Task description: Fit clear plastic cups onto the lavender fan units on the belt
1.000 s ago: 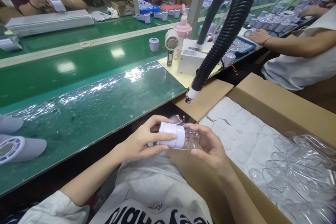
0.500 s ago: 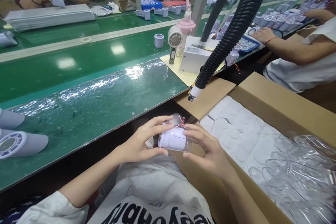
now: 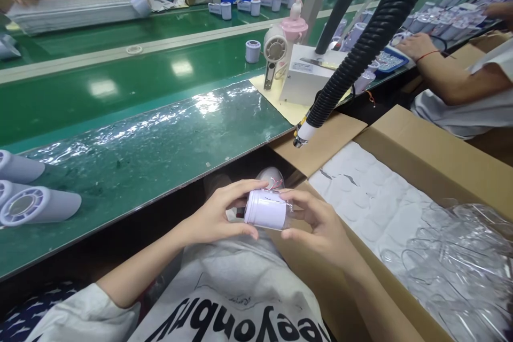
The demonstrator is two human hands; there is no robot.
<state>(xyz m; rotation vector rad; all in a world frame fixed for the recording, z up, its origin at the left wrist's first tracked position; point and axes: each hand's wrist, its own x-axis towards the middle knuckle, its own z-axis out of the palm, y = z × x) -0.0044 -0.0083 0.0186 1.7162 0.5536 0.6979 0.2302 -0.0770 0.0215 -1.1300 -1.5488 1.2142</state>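
Note:
Between my two hands, just off the table's front edge, is a pale lilac cylindrical housing (image 3: 266,210), tilted on its side. My left hand (image 3: 218,212) is closed round its left end, thumb below and fingers above. At its right end, where a clear plastic piece shows, my right hand (image 3: 315,224) grips with thumb and fingers. Thin red and white wires (image 3: 274,183) stick out above the housing. On the table at left lie several lilac cylinders (image 3: 42,206) with ringed ends.
A black corrugated hose (image 3: 360,48) hangs over the right side, its nozzle above an open carton (image 3: 401,155) with clear plastic pieces (image 3: 460,262). A handheld fan (image 3: 274,53), a white box (image 3: 300,77) and a pink bottle (image 3: 294,24) stand at the back. Co-workers sit opposite and at right.
The view has shifted slightly. My hands still hold the housing, now turned a little so more of its side shows. The co-worker at upper left has lowered a lilac part to the white stack.

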